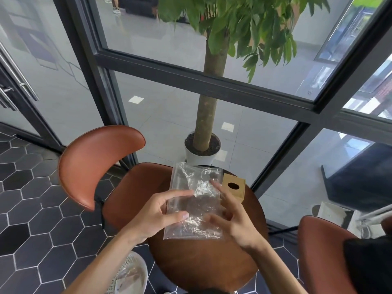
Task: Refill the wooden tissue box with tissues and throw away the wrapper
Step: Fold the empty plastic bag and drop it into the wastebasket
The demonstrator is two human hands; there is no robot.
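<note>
I have the clear plastic wrapper (pixel 194 201) up between both hands over the middle of the small round table (pixel 203 264). My left hand (pixel 158 215) pinches its left edge between thumb and forefinger, the other fingers loose; my right hand (pixel 233 219) has its fingers spread and curled against the right side of the film, thumb in front, so the sheet is held by both but not yet bunched. The wrapper looks empty and crinkled, and I can see no tissues in it. The wooden tissue box (pixel 233 188) stands at the far right edge of the table, just beyond my right fingertips, its oval slot facing up; I cannot tell from here whether tissues are inside. I judge the refill part is finished or nearly so, and that I am now dealing with the wrapper. The next move calls for crushing the film into one hand so it stops springing open, then carrying it to the white mesh bin (pixel 129 274) on the floor by the table's near left edge, beneath my left forearm.
</note>
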